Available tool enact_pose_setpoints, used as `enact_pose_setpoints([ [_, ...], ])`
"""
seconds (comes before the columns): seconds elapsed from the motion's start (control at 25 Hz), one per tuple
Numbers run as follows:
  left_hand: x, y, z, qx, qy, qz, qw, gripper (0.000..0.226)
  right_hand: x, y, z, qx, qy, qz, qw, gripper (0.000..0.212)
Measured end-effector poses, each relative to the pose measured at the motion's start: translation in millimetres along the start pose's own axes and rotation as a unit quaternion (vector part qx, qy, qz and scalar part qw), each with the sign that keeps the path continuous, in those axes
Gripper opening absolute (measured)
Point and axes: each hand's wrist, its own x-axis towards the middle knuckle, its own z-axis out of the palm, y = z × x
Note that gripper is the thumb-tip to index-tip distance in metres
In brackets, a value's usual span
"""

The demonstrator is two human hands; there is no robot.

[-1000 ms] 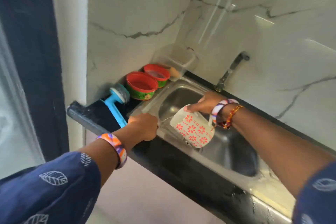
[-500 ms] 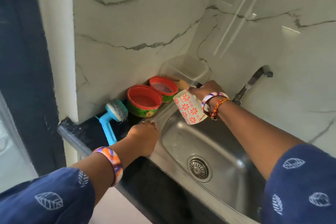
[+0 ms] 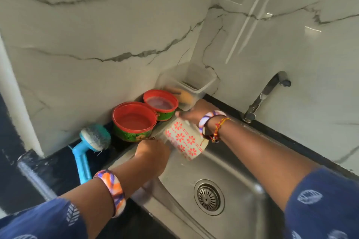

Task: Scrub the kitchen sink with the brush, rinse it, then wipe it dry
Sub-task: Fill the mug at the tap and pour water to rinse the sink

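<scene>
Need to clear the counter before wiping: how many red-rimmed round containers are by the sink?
2. The nearer container stands on the counter beside the brush; the farther container stands right behind it, towards the wall corner. None seems hidden.

Blue brush (image 3: 91, 144) lies on the counter — left of steel sink (image 3: 239, 184).

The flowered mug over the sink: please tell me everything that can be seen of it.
The mug is white with red-orange flower and dash patterns and looks ceramic. It is tilted on its side, mouth toward the lower right, over the left rim of the steel sink. The right hand holds it from above; the left hand is close beside it.
</scene>
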Motion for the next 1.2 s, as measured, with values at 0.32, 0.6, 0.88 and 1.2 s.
enact_pose_setpoints([
  [0.32,29,13,-18,0.024,-0.006,-0.017,1.000,0.036,37,84,-41,0.112,0.072,0.176,0.975,0.044],
  [0.6,96,20,-88,-0.147,-0.181,0.063,0.970,0.037,-51,147,-38,0.404,0.165,0.278,0.855,0.052],
  [0.88,213,90,-156,-0.320,0.063,0.112,0.939,0.054,-60,182,-12,0.551,0.191,0.353,0.732,0.021],
  [1.2,278,155,-146,-0.652,-0.008,0.046,0.757,0.020,-30,201,-12,0.415,0.241,0.354,0.803,0.030],
])
